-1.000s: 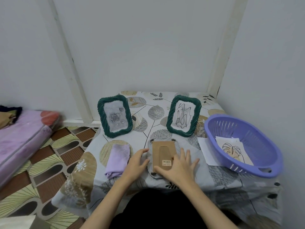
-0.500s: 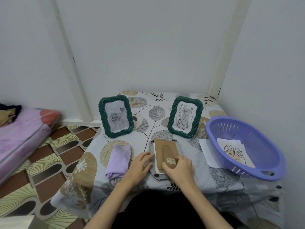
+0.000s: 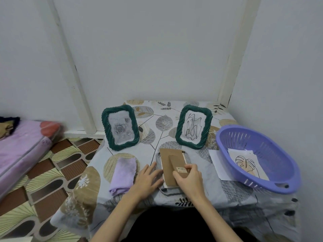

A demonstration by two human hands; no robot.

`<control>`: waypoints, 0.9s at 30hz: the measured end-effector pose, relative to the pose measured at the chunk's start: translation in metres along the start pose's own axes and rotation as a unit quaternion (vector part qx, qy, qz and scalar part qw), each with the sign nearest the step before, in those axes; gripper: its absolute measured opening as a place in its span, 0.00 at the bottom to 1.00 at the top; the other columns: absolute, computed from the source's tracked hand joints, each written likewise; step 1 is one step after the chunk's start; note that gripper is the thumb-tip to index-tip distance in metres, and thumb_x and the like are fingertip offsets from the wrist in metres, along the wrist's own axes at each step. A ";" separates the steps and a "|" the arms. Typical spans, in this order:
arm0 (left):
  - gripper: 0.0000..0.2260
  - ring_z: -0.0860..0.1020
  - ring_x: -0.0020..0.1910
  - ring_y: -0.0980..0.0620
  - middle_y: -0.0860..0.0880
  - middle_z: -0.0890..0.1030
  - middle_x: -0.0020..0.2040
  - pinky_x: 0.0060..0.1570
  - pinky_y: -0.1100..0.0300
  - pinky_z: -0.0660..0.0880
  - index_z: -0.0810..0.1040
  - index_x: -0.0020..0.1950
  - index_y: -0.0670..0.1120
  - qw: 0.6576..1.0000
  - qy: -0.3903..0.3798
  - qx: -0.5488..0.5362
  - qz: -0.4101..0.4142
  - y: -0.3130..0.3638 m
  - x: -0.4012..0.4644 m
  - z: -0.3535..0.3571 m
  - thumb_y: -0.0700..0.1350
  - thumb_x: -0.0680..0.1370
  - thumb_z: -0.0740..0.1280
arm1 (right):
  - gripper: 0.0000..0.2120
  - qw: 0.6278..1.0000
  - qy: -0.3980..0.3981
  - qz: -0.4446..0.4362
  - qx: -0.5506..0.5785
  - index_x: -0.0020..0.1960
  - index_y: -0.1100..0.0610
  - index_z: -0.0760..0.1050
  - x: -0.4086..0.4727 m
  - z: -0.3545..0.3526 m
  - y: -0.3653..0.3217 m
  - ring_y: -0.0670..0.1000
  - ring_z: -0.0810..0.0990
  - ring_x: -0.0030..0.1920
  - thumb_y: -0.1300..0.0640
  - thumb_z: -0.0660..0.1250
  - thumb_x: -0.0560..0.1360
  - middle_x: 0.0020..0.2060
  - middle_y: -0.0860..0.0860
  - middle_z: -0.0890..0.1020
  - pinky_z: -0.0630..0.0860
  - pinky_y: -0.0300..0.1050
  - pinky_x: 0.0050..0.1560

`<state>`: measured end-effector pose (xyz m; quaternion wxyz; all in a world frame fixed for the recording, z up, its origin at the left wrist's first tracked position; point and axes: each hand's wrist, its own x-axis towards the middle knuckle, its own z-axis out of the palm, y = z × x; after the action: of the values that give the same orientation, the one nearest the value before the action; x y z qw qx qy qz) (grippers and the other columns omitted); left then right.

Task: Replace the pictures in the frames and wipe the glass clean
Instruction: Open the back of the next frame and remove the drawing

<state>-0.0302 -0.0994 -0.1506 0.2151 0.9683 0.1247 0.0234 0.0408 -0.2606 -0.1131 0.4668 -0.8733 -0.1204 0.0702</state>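
A brown cardboard frame back [image 3: 172,163] lies face-down at the worktop's [image 3: 201,196] near edge, its small label too blurred to read. The right hand [image 3: 189,179] pinches its lower corner; the left hand [image 3: 148,179] rests flat, fingers straight, against its left edge

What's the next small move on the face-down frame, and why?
Probably lift the brown backing board clear. It already sits skewed on the face-down frame, the right hand pinches its near end by the stand, and the left hand rests flat beside the frame to steady it. The old picture underneath isn't exposed yet.
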 end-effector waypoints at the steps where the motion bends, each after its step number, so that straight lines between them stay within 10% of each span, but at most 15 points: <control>1: 0.47 0.51 0.76 0.50 0.47 0.53 0.77 0.72 0.60 0.43 0.65 0.70 0.53 1.000 -0.006 0.004 0.002 0.003 0.000 -0.003 0.76 0.60 0.36 | 0.19 1.000 0.003 -0.008 0.010 0.52 0.54 0.68 -0.001 -0.001 0.000 0.54 0.72 0.56 0.49 0.71 0.67 0.46 0.50 0.74 0.70 0.49 0.57; 11: 0.42 0.49 0.76 0.47 0.46 0.53 0.77 0.74 0.51 0.48 0.63 0.69 0.54 0.997 -0.048 0.044 -0.033 0.001 0.013 0.000 0.69 0.61 0.39 | 0.38 0.972 -0.096 -0.054 -0.206 0.70 0.62 0.59 0.003 0.010 0.008 0.57 0.54 0.72 0.41 0.63 0.68 0.73 0.58 0.57 0.56 0.49 0.72; 16: 0.25 0.48 0.76 0.46 0.46 0.51 0.77 0.73 0.52 0.49 0.63 0.70 0.56 0.996 -0.059 0.044 -0.043 0.004 0.011 -0.003 0.64 0.75 0.54 | 0.29 0.995 -0.061 -0.027 -0.068 0.61 0.60 0.67 0.007 0.005 0.004 0.54 0.68 0.63 0.46 0.69 0.65 0.60 0.56 0.73 0.67 0.46 0.63; 20: 0.34 0.50 0.76 0.47 0.46 0.57 0.76 0.73 0.50 0.51 0.65 0.65 0.61 0.998 -0.052 0.022 -0.032 -0.008 0.010 0.001 0.71 0.64 0.44 | 0.21 0.997 -0.028 -0.034 0.060 0.55 0.54 0.67 0.006 -0.017 -0.006 0.48 0.74 0.46 0.54 0.73 0.67 0.47 0.49 0.75 0.69 0.38 0.47; 27: 0.37 0.52 0.75 0.45 0.47 0.57 0.76 0.74 0.51 0.50 0.63 0.69 0.60 0.997 -0.058 0.026 -0.032 -0.016 0.003 -0.005 0.69 0.63 0.41 | 0.23 0.997 0.047 -0.062 -0.003 0.56 0.56 0.68 0.016 -0.039 0.017 0.54 0.72 0.56 0.52 0.73 0.66 0.53 0.53 0.75 0.71 0.50 0.59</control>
<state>-0.0314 -0.0827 -0.1526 0.1975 0.9688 0.1431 -0.0433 0.0674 -0.2963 -0.1059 0.4725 -0.8680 -0.1526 -0.0002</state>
